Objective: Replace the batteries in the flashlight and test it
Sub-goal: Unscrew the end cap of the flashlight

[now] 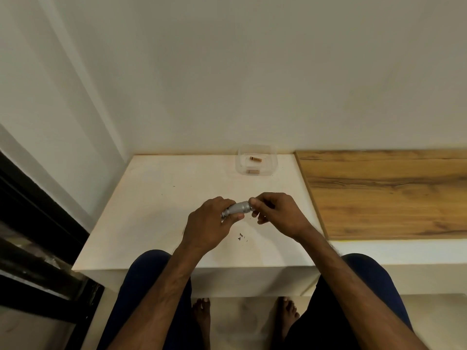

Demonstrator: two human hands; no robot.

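- The flashlight (237, 209) is held above the white table (156, 198), between both hands, near the front middle.
- Its long axis runs left to right, tilted slightly up toward the right.
- The left hand (211, 224) is wrapped closed around the lower left end.
- The right hand (276, 214) pinches the right end with fingertips (253, 201); judged to be turning an end cap, which is hidden.
- Two batteries (255, 159) lie in a clear tub (256, 160) at the table's far edge, well apart, nearer the right hand.
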